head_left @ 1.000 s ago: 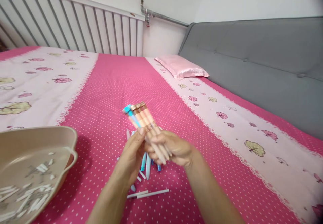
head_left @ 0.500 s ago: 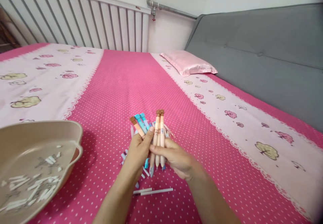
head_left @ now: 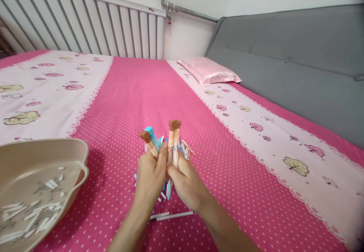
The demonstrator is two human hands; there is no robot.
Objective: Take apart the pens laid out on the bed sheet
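My left hand (head_left: 150, 174) is closed around a bunch of pens: a brown-topped pen (head_left: 150, 146) and blue-topped pens (head_left: 153, 135) lean out to the left above the thumb. Pressed close beside it, my right hand (head_left: 186, 182) grips several cream pens (head_left: 171, 140) with brown tops, held nearly upright. A pale blue tip (head_left: 168, 190) pokes out below between the hands. Behind and under them, a pile of loose pens (head_left: 186, 149) in pink, blue and white lies on the bedspread, mostly hidden by my hands.
At the left stands a tan plastic basin (head_left: 57, 144) with many short white pieces (head_left: 35, 212) in it. Two thin white sticks (head_left: 176, 216) lie near me on the pink dotted bedspread (head_left: 136, 96). Farther back are a pink pillow (head_left: 210, 71), a grey headboard (head_left: 292, 43) and a radiator (head_left: 99, 21).
My right hand has turned so its fingers now wrap the brown-topped pens, whose lower tips are no longer seen. The pens in both hands are drawn closer together, and the view has shifted slightly right.
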